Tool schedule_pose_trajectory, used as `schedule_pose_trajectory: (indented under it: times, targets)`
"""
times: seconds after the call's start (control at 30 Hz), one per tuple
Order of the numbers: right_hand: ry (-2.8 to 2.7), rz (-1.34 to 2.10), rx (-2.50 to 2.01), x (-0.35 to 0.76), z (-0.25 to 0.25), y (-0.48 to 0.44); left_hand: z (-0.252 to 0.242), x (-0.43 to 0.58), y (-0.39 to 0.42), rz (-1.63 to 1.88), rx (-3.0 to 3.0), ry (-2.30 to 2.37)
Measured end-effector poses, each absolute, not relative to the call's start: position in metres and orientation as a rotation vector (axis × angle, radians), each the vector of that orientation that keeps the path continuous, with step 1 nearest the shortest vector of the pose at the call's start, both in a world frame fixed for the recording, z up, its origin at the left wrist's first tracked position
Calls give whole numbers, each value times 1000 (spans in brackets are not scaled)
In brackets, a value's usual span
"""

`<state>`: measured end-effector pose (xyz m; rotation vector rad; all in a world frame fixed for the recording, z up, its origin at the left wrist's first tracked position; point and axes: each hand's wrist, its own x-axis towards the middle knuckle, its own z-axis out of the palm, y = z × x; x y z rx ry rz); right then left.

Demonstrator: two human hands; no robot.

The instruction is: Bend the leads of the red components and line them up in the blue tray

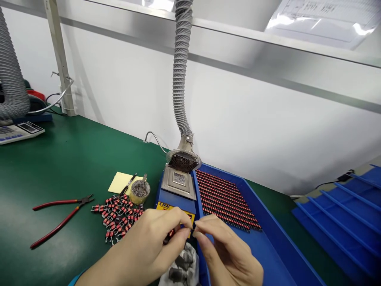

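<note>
My left hand [157, 242] is closed in a pinch, with a small red-and-black coil [170, 235] partly visible behind its fingers. My right hand [228, 250] is closed too, thumb and forefinger pinched close to the left fingertips; what lies between them is too small to make out. Both hands are in front of a blue solder pot [175, 202] with a metal top and a square opening. Left of it lies a heap of loose red-and-black coils [119, 216]. Rows of similar coils [226, 198] fill the far part of a blue tray [282, 246] at the right.
Red-handled pliers [64, 216] lie at left. A cup of grey residue [139, 190] stands by a yellow notepad [119, 182] and a pen [129, 183]. Over the solder pot hangs an exhaust hose [181, 79]. A stained cloth [183, 266] sits below my hands. A calculator [20, 131] is far left.
</note>
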<state>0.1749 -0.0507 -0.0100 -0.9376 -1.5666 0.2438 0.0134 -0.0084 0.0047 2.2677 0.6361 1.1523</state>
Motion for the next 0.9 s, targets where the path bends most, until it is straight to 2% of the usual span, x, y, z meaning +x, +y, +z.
schedule_pose_trajectory:
  times: [0.17,0.27,0.33,0.37,0.43,0.6,0.7,0.8,0.9]
  targets:
    - [-1639,177,-983,170,-13,-52,1,16,-6,1176,2386,637]
    - [-1456,562,-1105,167,-16,-50,-4,19,-4,1266,2509,590]
    - [-1305,874,-1004,167,-17,-48,-4,18,-4,1309,2534,571]
    - [-1260,922,-920,168,-17,-47,-3,17,-5,1314,2516,576]
    - [-1275,771,-830,171,-16,-46,0,14,-6,1272,2427,618]
    - [-1585,92,-844,168,-17,-47,7,9,-7,1080,2215,649]
    - [-1516,-40,-959,158,-20,-49,3,13,-5,1151,2317,630]
    - [-1321,362,-1144,154,-21,-50,-4,20,-2,1288,2518,567]
    - [-1188,806,-998,158,-19,-47,-8,23,-2,1379,2578,571]
